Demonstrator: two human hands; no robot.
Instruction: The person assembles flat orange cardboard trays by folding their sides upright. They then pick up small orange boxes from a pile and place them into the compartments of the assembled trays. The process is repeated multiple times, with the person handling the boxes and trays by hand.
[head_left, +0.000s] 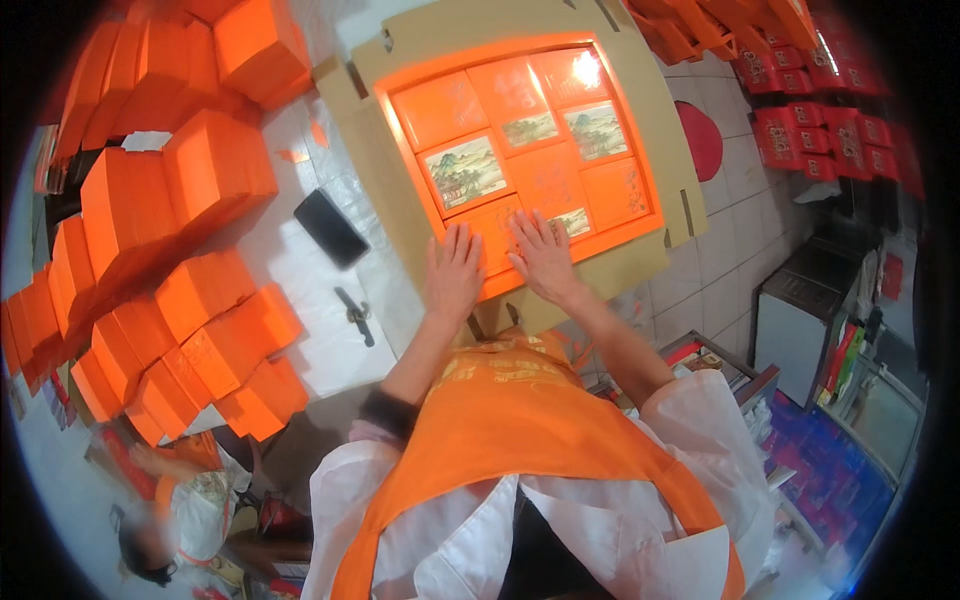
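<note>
A shallow orange gift box (528, 45) lies on flattened brown cardboard (683, 110). Snugly inside it are several smaller orange boxes (437, 110), some with a landscape picture panel (466, 172). My left hand (455, 268) rests at the near left corner, its fingers stretched over the rim and the box inside. Flat on the near middle boxes lies my right hand (543, 253), fingers spread and partly covering a picture panel (572, 222). Neither hand grips anything.
Left of the cardboard, a dark smartphone (331, 229) and what looks like a wristwatch (353, 316) lie on the pale table. Stacked orange boxes (130, 215) crowd the left side. Red packages (800, 140) stand far right. Another person (195, 500) is at the lower left.
</note>
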